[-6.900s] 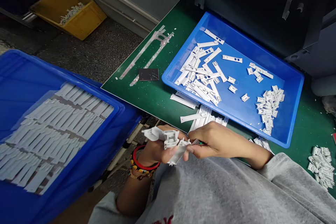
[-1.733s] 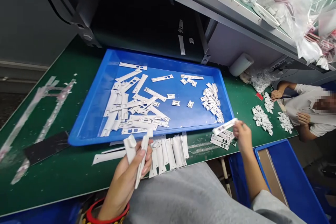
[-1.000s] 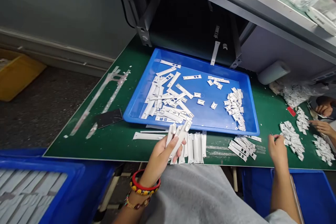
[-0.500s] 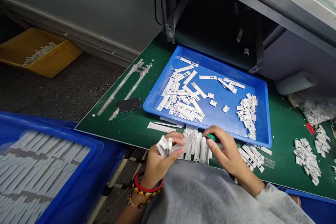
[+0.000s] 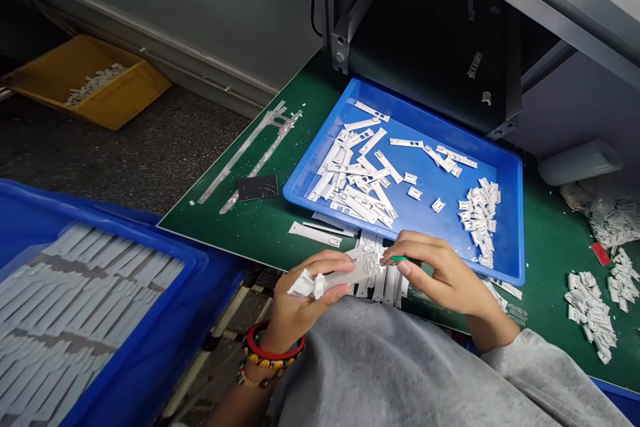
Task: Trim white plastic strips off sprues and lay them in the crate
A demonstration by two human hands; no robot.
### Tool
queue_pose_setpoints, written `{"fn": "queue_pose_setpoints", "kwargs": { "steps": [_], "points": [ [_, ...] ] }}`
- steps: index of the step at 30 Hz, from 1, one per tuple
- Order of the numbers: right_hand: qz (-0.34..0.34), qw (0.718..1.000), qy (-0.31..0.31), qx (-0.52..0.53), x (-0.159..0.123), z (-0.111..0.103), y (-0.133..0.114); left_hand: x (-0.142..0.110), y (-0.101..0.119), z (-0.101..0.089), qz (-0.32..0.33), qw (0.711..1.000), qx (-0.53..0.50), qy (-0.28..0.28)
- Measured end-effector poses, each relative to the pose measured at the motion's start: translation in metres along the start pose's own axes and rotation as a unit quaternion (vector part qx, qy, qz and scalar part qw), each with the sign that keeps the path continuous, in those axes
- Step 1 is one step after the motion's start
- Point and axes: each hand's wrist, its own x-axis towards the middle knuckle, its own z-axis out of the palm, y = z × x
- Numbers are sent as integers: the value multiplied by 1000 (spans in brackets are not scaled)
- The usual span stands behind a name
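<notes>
Fingers of my left hand (image 5: 295, 297) are clamped on a long flat white plastic strip (image 5: 350, 275) slanting far and right; short white plastic pieces (image 5: 319, 286) jut out left. My right hand (image 5: 445, 275) pinches a small green-handled tool (image 5: 399, 259), tip at the strip's right end. Work on that end seems in hand; it calls for a steady left grip. Both hands angle inward, near side of the blue plastic tray (image 5: 511, 213).
</notes>
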Motion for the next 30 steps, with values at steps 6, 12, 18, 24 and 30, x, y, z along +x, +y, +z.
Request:
{"fn": "queue_pose_setpoints", "kwargs": {
  "steps": [6,12,18,24,30],
  "points": [
    [-12,999,-42,15,7,-7,0,-3,2,0,8,1000,-2,11],
    [-18,997,-70,42,15,-8,-1,-6,7,0,20,999,6,30],
    [-1,990,108,-90,17,9,1,-10,11,-3,31,999,28,34],
    [-3,996,83,-40,12,17,-5,-12,11,-7,47,996,62,51],
    [-41,994,25,-100,15,22,-14,-17,11,-12,52,994,89,43]
  ]
}}
